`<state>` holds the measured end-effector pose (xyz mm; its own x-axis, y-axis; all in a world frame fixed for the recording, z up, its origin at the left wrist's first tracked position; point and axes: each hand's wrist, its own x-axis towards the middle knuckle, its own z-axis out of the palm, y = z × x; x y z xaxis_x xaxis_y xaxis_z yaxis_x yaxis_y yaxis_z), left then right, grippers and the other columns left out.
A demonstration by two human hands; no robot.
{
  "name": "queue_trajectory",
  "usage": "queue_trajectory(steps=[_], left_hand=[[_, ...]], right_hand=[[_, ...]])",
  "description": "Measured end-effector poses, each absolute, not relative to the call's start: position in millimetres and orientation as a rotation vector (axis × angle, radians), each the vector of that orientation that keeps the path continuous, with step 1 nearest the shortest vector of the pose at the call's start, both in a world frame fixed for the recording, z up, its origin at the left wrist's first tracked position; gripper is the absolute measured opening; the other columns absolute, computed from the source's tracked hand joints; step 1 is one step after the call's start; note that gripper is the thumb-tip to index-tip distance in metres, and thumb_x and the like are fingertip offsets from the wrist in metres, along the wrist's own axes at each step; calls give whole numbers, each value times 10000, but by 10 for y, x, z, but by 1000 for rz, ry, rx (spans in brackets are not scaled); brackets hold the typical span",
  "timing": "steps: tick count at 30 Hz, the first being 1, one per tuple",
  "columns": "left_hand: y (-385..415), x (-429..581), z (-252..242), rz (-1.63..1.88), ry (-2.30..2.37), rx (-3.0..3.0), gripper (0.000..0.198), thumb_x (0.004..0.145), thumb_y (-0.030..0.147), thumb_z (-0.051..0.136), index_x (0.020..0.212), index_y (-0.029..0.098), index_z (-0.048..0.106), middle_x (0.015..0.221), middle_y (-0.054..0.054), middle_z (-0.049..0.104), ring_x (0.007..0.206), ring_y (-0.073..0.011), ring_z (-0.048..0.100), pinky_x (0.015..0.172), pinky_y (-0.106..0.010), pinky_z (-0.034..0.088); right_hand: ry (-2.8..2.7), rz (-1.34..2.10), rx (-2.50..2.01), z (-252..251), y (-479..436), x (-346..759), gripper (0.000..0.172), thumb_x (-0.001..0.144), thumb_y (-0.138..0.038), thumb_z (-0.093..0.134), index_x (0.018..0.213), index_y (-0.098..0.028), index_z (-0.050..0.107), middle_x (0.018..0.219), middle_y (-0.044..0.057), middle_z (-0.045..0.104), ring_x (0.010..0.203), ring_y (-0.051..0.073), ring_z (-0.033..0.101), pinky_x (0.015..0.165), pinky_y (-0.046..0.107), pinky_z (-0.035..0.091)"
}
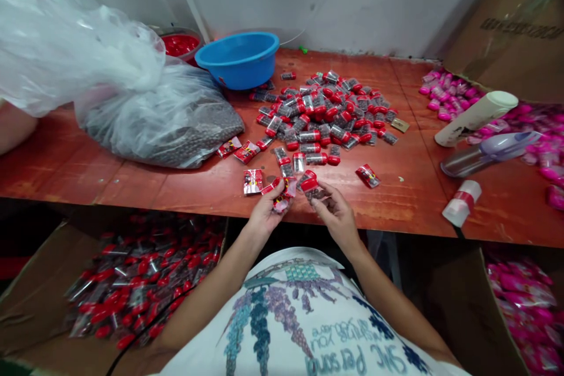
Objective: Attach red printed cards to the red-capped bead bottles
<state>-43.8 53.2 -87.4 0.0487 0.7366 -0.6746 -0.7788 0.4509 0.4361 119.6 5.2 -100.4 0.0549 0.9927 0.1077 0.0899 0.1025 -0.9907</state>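
At the front edge of the red-brown table (194, 192), my left hand (269, 210) is closed on small red printed packets (282, 202). Just beside it, my right hand (335, 211) holds a small clear container with a red cap (311, 185) between thumb and fingers. Beyond my hands spreads a pile of similar red-capped containers (326, 108) with dark contents. More red packets lie flat near my left hand (252, 181), and a single packet (367, 176) lies to the right.
A clear bag of dark beads (171, 123) and a blue basin (240, 59) stand back left. At right are a white cylinder (476, 117), a purple-lidded bottle (484, 154), a white roll (462, 202) and pink items (546, 147). Cardboard boxes (30, 294) sit below.
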Motion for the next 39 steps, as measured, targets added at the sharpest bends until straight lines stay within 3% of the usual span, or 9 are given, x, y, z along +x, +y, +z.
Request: queue_trajectory(steps=[8,15,24,31,39], left_hand=[[500,-371,-874,1224,950,94,152,659,109,768,759,146,660,737,-15,701,613,-115,647,570,-210,545],[454,-353,-834,1391,959,347,259,595,166,818,814,121,688,814,-36,718,732,-148,668,731,-270,546],[362,-309,-777,1370,936,607,295,570,103,810,832,139,679,814,-24,711,732,-147,656,738,-273,524],[314,-291,-752,1466,975,614,274,551,111,814,773,163,662,726,30,677,637,-102,612,642,-213,487],[311,-292,-712,1362,982,692,291,594,134,794,851,153,658,835,-14,703,753,-152,646,774,-283,497]], right_hand=[[-1416,972,-1209,-950,44,1121,389,836,-277,587,1226,-282,582,959,32,583,756,146,564,678,268,482],[-1350,1125,-1164,-954,66,1152,368,832,-303,611,1199,-273,614,927,19,560,725,126,536,654,257,470],[-1392,1081,-1115,-976,54,1179,364,844,-271,606,1207,-294,616,896,11,547,750,124,535,656,252,454],[-1494,950,-1100,-947,34,1193,381,864,-247,576,1239,-312,591,908,13,560,733,117,535,624,239,453],[-1569,898,-1116,-1004,12,1148,379,874,-250,561,1250,-293,572,991,39,584,835,152,575,674,261,471]])
